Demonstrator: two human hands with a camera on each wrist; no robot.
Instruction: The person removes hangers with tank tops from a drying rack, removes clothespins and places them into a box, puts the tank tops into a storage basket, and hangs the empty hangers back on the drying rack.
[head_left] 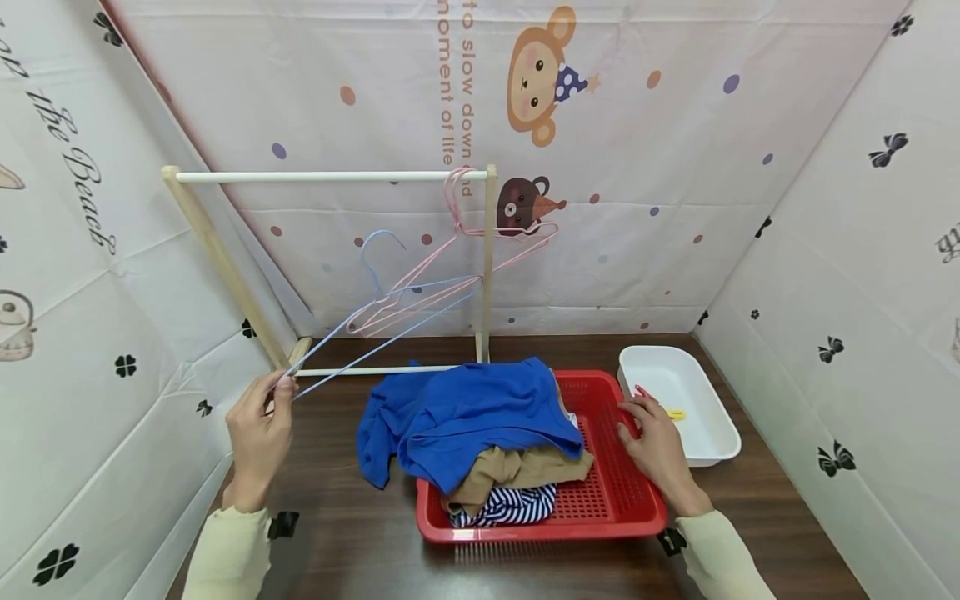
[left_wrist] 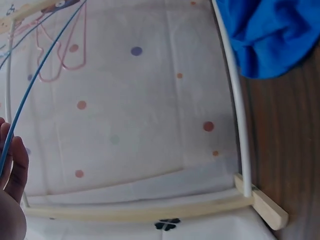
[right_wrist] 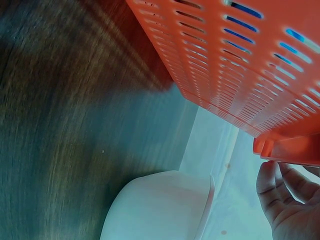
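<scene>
On the left, my left hand pinches one lower corner of a light blue clothes hanger between thumb and fingers. The hanger is raised at a slant, its hook upward, in front of the rack. In the left wrist view its blue wire runs up from the fingers. My right hand grips the right rim of a red plastic basket, fingers at the edge in the right wrist view. Heaped in the basket are a blue garment, a tan one and a navy-and-white striped one.
Behind the basket stands a rack with a white top bar and wooden posts. Pink hangers hang at its right end. A white tray beside the basket holds a yellow clip and a red one.
</scene>
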